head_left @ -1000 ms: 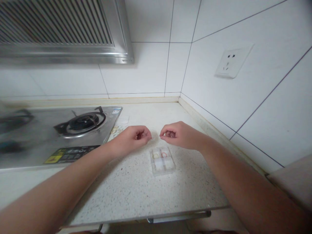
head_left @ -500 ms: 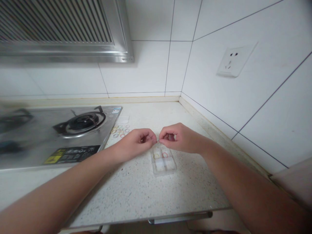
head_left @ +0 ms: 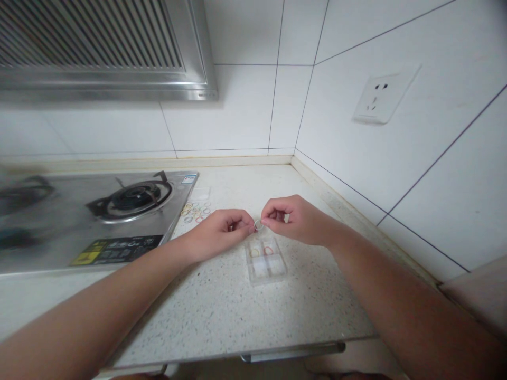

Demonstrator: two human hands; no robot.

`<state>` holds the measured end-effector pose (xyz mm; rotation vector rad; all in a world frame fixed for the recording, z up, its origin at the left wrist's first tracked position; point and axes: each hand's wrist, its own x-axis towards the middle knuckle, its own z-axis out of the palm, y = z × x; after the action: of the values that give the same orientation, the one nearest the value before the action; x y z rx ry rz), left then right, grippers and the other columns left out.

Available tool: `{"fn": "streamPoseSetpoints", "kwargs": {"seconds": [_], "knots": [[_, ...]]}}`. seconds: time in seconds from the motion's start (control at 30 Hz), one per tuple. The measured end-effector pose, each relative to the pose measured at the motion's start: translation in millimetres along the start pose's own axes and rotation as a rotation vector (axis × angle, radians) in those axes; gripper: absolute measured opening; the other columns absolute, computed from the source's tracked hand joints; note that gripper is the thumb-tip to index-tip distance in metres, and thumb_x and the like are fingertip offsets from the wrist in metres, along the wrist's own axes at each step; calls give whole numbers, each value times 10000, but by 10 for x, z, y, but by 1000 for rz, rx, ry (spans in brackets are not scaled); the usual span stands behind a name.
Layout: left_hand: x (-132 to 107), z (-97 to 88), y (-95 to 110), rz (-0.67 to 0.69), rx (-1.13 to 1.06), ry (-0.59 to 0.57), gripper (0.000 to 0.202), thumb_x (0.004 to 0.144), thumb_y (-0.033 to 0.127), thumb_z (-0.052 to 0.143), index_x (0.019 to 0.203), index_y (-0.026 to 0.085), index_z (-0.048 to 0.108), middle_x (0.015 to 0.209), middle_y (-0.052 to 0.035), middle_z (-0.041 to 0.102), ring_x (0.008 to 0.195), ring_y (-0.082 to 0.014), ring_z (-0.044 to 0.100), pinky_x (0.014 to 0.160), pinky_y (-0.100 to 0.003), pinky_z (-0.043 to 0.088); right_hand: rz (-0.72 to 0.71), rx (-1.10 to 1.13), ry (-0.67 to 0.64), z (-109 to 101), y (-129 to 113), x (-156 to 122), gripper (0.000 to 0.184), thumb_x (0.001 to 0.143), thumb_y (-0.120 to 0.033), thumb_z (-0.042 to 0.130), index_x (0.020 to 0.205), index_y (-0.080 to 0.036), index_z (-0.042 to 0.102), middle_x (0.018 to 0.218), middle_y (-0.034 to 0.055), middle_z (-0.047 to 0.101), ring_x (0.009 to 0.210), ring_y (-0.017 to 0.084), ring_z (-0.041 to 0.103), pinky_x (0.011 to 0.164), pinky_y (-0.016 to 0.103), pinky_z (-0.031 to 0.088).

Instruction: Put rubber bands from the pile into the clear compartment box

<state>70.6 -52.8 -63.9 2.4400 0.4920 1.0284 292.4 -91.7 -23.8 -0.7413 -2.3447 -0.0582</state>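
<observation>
A small pale ring (head_left: 259, 225) is pinched between my two hands above the far end of a clear compartment box. My left hand (head_left: 229, 228) grips its left edge with thumb and forefinger. On its right edge, the fingertips of my right hand (head_left: 289, 219) are closed. The clear plastic box (head_left: 267, 281) lies on the counter just below, with a yellowish ring (head_left: 254, 253) in one compartment and a red ring (head_left: 268, 251) in the one beside it. Its far end is partly hidden by my hands.
Several loose coloured rings (head_left: 195, 212) lie in a heap left of my hands, near the stove's edge. A clear flat piece (head_left: 200, 193) rests behind them. The gas stove (head_left: 119, 211) is on the left, and a tiled wall (head_left: 396, 174) rises on the right.
My right hand has shifted slightly up and to the right. The pale ring, mostly covered before, now shows as a round loop between my fingertips.
</observation>
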Motion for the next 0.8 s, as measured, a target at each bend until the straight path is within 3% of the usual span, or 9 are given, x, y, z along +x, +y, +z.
{"fn": "streamPoseSetpoints", "kwargs": {"seconds": [0.23, 0.8], "knots": [[-20, 22, 23, -12, -45, -36, 278, 910, 387, 556, 787, 138, 581, 639, 43, 359, 596, -93, 332, 537, -225, 257, 1, 26, 17, 4, 7, -6, 158, 875, -283, 586, 829, -144, 644, 698, 4, 604, 628, 96, 521, 584, 223, 409], [-1, -8, 30, 1, 72, 17, 282, 916, 376, 520, 840, 128, 630, 652, 23, 449, 610, -102, 378, 554, -233, 298, 56, 34, -50, -11, 2, -17, 161, 845, -305, 614, 825, -150, 654, 661, -8, 583, 600, 87, 500, 544, 210, 371]]}}
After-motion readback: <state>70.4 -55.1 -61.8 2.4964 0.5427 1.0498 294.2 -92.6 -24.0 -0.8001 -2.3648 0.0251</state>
